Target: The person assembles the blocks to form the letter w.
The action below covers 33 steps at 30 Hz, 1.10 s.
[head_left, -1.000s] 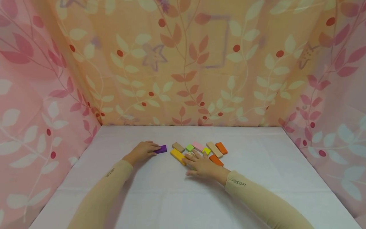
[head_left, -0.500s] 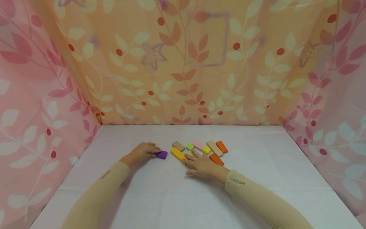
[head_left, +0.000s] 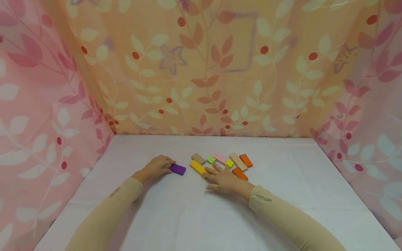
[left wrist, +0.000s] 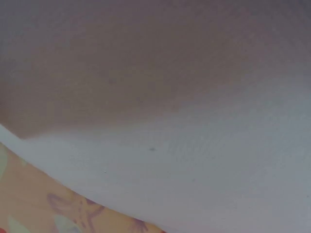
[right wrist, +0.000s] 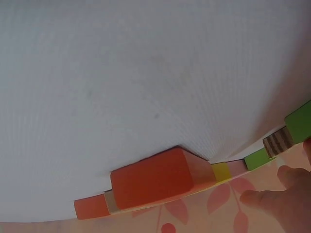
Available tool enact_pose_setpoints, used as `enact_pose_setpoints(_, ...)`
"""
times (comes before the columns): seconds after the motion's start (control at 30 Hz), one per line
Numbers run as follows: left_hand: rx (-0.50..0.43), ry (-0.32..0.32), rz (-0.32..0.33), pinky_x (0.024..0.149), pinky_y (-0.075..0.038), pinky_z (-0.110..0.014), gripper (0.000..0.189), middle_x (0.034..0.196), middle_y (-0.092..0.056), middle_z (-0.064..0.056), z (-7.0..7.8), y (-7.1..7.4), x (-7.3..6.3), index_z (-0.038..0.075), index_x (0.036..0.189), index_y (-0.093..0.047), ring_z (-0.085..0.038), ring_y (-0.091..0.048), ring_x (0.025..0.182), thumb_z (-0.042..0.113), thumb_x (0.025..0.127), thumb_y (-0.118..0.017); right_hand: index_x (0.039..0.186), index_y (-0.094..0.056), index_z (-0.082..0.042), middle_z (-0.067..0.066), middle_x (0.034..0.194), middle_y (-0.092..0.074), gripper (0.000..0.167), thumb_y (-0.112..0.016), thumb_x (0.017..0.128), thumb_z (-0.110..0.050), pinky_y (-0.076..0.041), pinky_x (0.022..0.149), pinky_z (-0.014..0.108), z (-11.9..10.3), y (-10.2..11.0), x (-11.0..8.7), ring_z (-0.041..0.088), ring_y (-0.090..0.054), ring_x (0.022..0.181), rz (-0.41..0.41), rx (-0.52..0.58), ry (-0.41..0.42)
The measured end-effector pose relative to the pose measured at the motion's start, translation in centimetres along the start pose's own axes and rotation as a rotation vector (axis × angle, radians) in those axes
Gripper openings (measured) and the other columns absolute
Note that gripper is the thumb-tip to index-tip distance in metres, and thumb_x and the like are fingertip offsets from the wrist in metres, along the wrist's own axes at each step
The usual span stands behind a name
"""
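Note:
My left hand [head_left: 157, 167] is at the left end of a purple block [head_left: 178, 169], its fingertips and thumb beside that end. Nearly the whole top of the block shows. Over the near side of a group of flat coloured blocks lies my right hand [head_left: 223, 179], fingers spread. Its fingertips meet a yellow-orange block [head_left: 198, 168] and partly hide a pale block under them. In the right wrist view a thumb and fingertip [right wrist: 277, 196] show near a green block [right wrist: 300, 121]. The left wrist view shows neither hand's fingers clearly, only cloth and a shadow.
Around the right hand lie a brown block [head_left: 198, 158], a light green one [head_left: 211, 159], a pink one [head_left: 220, 158], a small yellow one [head_left: 229, 163], a beige one [head_left: 238, 161] and two orange ones [head_left: 246, 160]. White cloth [head_left: 188, 216] covers the table; patterned curtains [head_left: 150, 87] enclose it.
The purple block has come slightly nearer and turned. My left fingers, earlier over its top, have drawn back to its left end. The right hand stays in place; the head view shifts a little.

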<state>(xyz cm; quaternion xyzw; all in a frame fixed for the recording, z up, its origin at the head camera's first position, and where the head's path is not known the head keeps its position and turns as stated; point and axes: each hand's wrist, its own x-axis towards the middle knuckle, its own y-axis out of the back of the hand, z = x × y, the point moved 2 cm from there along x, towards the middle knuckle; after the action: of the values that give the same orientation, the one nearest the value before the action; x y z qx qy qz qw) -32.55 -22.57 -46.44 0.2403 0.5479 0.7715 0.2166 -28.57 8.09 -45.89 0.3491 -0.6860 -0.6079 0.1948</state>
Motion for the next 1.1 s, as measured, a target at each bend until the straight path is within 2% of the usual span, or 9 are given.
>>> enact_pose_setpoints(0.17,0.08,-0.061,0.004,0.087,-0.046,-0.046,0.033,0.11,-0.065,-0.011,-0.1,-0.1,0.5,0.006,0.12,-0.068,-0.032,-0.057,0.101,0.011,0.088,-0.071,0.151,-0.038,-0.021,0.003,0.16,-0.023,0.062,-0.045,0.098,-0.053,-0.007,0.107,0.072,0.0,0.0,0.0,0.037,-0.008,0.147,-0.006,0.002,0.005)
enact_pose_setpoints(0.27,0.103,-0.067,0.012,0.084,-0.047,-0.045,0.034,0.108,-0.065,-0.011,-0.1,-0.1,0.7,0.006,0.121,-0.068,-0.031,-0.057,0.099,0.007,0.087,-0.07,0.15,-0.039,-0.02,0.004,0.16,-0.024,0.061,-0.047,0.098,-0.051,-0.008,0.107,0.072,-0.1,0.1,0.0,0.039,-0.008,0.146,0.006,0.03,0.008)
enact_pose_setpoints(0.43,0.08,0.047,-0.008,0.085,-0.048,-0.047,0.035,0.107,-0.066,-0.014,0.2,0.0,1.0,0.001,0.125,-0.064,-0.033,-0.059,0.097,0.007,0.091,-0.065,0.147,-0.044,-0.017,0.009,0.158,-0.026,0.061,-0.055,0.096,-0.047,-0.009,0.107,0.072,-0.1,0.3,0.7,0.043,-0.011,0.145,0.076,0.112,-0.053)
enact_pose_setpoints(0.6,0.011,0.209,-0.046,0.089,-0.047,-0.047,0.043,0.106,-0.066,-0.015,1.3,-0.1,1.1,-0.003,0.126,-0.062,-0.034,-0.059,0.099,0.026,0.095,-0.063,0.144,-0.049,-0.016,0.011,0.157,-0.029,0.061,-0.062,0.093,-0.045,-0.013,0.105,0.073,0.2,0.4,1.8,0.045,-0.015,0.143,0.129,0.105,-0.151)
enact_pose_setpoints(0.73,-0.016,0.287,-0.077,0.092,-0.046,-0.048,0.055,0.111,-0.064,-0.018,2.1,-0.5,1.4,-0.003,0.128,-0.06,-0.035,-0.057,0.104,0.036,0.091,-0.068,0.141,-0.052,-0.013,0.012,0.155,-0.032,0.061,-0.065,0.091,-0.045,-0.015,0.103,0.075,0.5,0.3,2.5,0.047,-0.019,0.141,0.138,0.106,-0.19)
enact_pose_setpoints(0.87,-0.086,0.35,-0.047,0.089,-0.047,-0.045,0.057,0.111,-0.064,-0.019,2.3,-0.8,1.7,-0.003,0.13,-0.058,-0.031,-0.058,0.1,0.032,0.088,-0.073,0.14,-0.053,-0.012,0.012,0.154,-0.034,0.061,-0.066,0.09,-0.045,-0.015,0.103,0.075,0.5,0.2,3.2,0.045,-0.02,0.141,0.139,0.124,-0.194)
enact_pose_setpoints(1.1,-0.224,0.414,0.007,0.087,-0.048,-0.043,0.054,0.108,-0.064,-0.02,2.5,-0.8,1.8,-0.003,0.129,-0.059,-0.029,-0.06,0.096,0.023,0.085,-0.077,0.141,-0.053,-0.014,0.007,0.149,-0.043,0.057,-0.068,0.091,-0.036,-0.013,0.102,0.076,0.2,0.3,3.7,0.036,-0.027,0.142,0.141,0.139,-0.129)
